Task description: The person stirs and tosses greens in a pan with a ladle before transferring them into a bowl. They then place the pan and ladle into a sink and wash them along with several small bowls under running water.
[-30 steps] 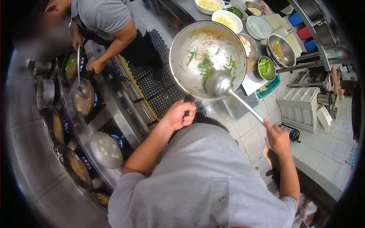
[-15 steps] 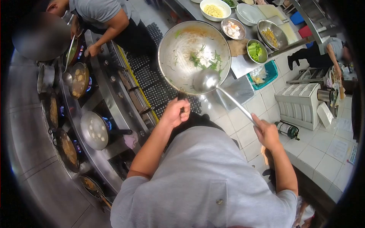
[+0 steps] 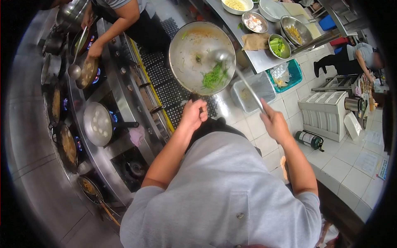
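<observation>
My left hand (image 3: 195, 114) is closed around the short dark handle of a wide metal wok (image 3: 186, 66), which is held in the air in front of my body. Chopped green vegetables (image 3: 214, 77) lie at the wok's lower right, with a few bits stuck elsewhere on its stained inner surface. In my right hand (image 3: 274, 121) is the long handle of a metal ladle (image 3: 247, 85). The ladle's bowl is blurred and sits inside the wok, just above the greens.
A stove (image 3: 128, 99) on the left holds several pans, one with round pale pieces (image 3: 99, 124). A co-worker's hand (image 3: 96, 49) is at another pan. Bowls stand on the steel counter (image 3: 258, 62), with a teal basket (image 3: 294, 74) and clear bin (image 3: 248, 108) below.
The wok has moved slightly left and down. Its greens are gathered in a denser heap, and the ladle bowl has shifted up. My right hand is farther left and higher.
</observation>
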### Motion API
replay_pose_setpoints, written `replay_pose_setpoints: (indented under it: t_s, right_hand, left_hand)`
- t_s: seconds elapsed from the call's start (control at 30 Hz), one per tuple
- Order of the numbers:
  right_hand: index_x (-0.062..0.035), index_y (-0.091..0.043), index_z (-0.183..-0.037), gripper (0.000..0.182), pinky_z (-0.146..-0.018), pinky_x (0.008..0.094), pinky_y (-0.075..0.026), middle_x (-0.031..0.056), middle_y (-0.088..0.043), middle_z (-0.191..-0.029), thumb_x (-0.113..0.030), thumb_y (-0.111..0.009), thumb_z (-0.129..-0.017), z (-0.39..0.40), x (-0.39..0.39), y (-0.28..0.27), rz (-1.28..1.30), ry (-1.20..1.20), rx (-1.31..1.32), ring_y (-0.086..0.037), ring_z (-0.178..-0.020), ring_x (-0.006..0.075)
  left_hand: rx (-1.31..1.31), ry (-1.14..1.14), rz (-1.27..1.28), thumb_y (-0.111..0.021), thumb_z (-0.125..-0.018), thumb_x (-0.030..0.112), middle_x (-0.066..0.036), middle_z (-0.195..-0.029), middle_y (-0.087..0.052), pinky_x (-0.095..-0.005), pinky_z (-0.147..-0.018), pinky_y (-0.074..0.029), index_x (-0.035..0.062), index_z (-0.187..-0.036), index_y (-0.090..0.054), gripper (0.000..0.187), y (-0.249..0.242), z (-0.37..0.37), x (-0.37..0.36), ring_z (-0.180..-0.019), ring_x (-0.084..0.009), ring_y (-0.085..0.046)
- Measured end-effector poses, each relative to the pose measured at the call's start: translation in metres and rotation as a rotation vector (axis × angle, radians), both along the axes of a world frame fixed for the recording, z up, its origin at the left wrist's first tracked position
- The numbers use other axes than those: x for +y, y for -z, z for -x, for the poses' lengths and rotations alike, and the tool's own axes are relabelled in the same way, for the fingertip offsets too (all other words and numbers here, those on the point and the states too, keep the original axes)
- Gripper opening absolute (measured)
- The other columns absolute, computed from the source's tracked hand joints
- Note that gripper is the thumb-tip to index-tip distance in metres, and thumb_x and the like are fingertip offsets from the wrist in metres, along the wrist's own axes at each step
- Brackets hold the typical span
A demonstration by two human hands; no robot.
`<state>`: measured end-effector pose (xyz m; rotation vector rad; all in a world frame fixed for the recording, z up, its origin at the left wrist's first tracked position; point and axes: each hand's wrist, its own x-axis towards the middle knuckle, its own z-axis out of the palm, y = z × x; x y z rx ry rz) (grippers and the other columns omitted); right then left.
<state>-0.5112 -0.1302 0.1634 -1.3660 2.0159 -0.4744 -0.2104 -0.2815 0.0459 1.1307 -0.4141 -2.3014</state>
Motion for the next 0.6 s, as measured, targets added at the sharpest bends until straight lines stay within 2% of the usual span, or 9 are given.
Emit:
replay_pose_setpoints:
  t_s: [0.03, 0.07, 0.13, 0.17, 0.2, 0.27, 0.33, 0.4, 0.6]
  right_hand:
    - [-0.0077, -0.052, -0.155, 0.055, -0.073, 0.0429, -0.056, 0.0244, -0.071, -0.082, -0.014, -0.062, -0.101, -0.002, -0.010, 0.013, 0.118, -0.019, 0.016, -0.073, -0.074, 0.0372]
    - [-0.0077, -0.052, -0.155, 0.055, -0.073, 0.0429, -0.056, 0.0244, -0.071, -0.082, -0.014, -0.062, -0.101, -0.003, -0.017, 0.020, 0.117, -0.023, 0.011, -0.073, -0.074, 0.0372]
    - [-0.0029, -0.050, -0.155, 0.053, -0.063, 0.0394, -0.054, 0.0181, -0.068, -0.073, -0.016, -0.059, -0.104, -0.013, -0.028, 0.025, -0.036, 0.097, -0.222, -0.068, -0.059, 0.0249]
    - [-0.0023, -0.047, -0.157, 0.052, -0.051, 0.0342, -0.050, 0.0084, -0.061, -0.070, -0.017, -0.055, -0.108, -0.018, -0.025, 0.029, -0.064, 0.088, -0.319, -0.057, -0.051, 0.0136]
    - [-0.0023, -0.047, -0.157, 0.052, -0.051, 0.0342, -0.050, 0.0084, -0.061, -0.070, -0.017, -0.055, -0.108, -0.023, -0.022, 0.028, -0.068, 0.075, -0.320, -0.057, -0.051, 0.0136]
    - [-0.0058, -0.046, -0.158, 0.051, -0.046, 0.0307, -0.048, 0.0040, -0.057, -0.070, -0.016, -0.053, -0.109, -0.036, -0.014, 0.022, -0.381, 0.225, -0.827, -0.053, -0.048, 0.0133]
    - [-0.0065, -0.051, -0.151, 0.041, -0.042, 0.0270, -0.044, 0.0025, -0.056, -0.073, -0.017, -0.051, -0.111, -0.052, -0.020, 0.005, -0.455, 0.300, -0.946, -0.049, -0.048, 0.0102]
    - [-0.0062, -0.055, -0.140, 0.032, -0.041, 0.0252, -0.042, 0.0035, -0.058, -0.076, -0.019, -0.050, -0.111, -0.060, -0.028, 0.000, -0.646, 0.431, -1.249, -0.048, -0.050, 0.0092]
    - [-0.0106, -0.058, -0.138, 0.030, -0.042, 0.0203, -0.040, -0.0013, -0.054, -0.077, -0.024, -0.048, -0.113, -0.067, -0.023, 0.043, -0.729, 0.532, -1.856, -0.046, -0.052, 0.0042]
  left_hand:
    - [-0.034, -0.035, 0.020, -0.059, -0.094, 0.008, -0.004, -0.068, -0.054, -0.0296, -0.043, -0.036, 0.0065, -0.087, -0.056, 0.008, -0.005, 0.000, 0.004, -0.048, -0.0136, -0.045]
    - [-0.067, -0.071, 0.041, -0.059, -0.094, 0.007, -0.004, -0.068, -0.054, -0.0299, -0.043, -0.036, 0.0064, -0.087, -0.056, 0.008, -0.007, 0.002, 0.008, -0.048, -0.0137, -0.045]
    - [-0.121, -0.116, 0.064, -0.060, -0.093, 0.005, -0.004, -0.067, -0.052, -0.0304, -0.042, -0.035, 0.0067, -0.082, -0.054, 0.012, -0.008, 0.011, 0.013, -0.047, -0.0138, -0.044]
    - [-0.156, -0.146, 0.098, -0.060, -0.093, 0.004, -0.004, -0.066, -0.050, -0.0307, -0.042, -0.035, 0.0068, -0.080, -0.053, 0.015, -0.010, 0.015, 0.014, -0.047, -0.0139, -0.043]
    - [-0.191, -0.178, 0.134, -0.059, -0.092, 0.003, -0.004, -0.066, -0.049, -0.0309, -0.042, -0.035, 0.0069, -0.077, -0.052, 0.017, -0.009, 0.019, 0.013, -0.046, -0.0139, -0.043]
    - [-0.208, -0.208, 0.136, -0.059, -0.091, 0.002, -0.003, -0.064, -0.047, -0.0313, -0.041, -0.034, 0.0082, -0.075, -0.051, 0.020, 0.015, 0.022, 0.010, -0.046, -0.0138, -0.042]
    - [-0.289, -0.216, 0.069, -0.060, -0.090, 0.003, -0.002, -0.063, -0.046, -0.0317, -0.040, -0.034, 0.0092, -0.076, -0.052, 0.018, 0.043, 0.021, 0.006, -0.046, -0.0132, -0.042]
    - [-0.377, -0.235, 0.049, -0.060, -0.089, 0.004, -0.001, -0.063, -0.046, -0.0315, -0.039, -0.032, 0.0105, -0.075, -0.052, 0.018, 0.065, 0.017, 0.017, -0.044, -0.0129, -0.039]
    - [-0.472, -0.228, -0.067, -0.060, -0.089, 0.008, -0.002, -0.063, -0.046, -0.0319, -0.040, -0.029, 0.0085, -0.073, -0.052, 0.017, 0.088, -0.019, 0.054, -0.043, -0.0133, -0.037]
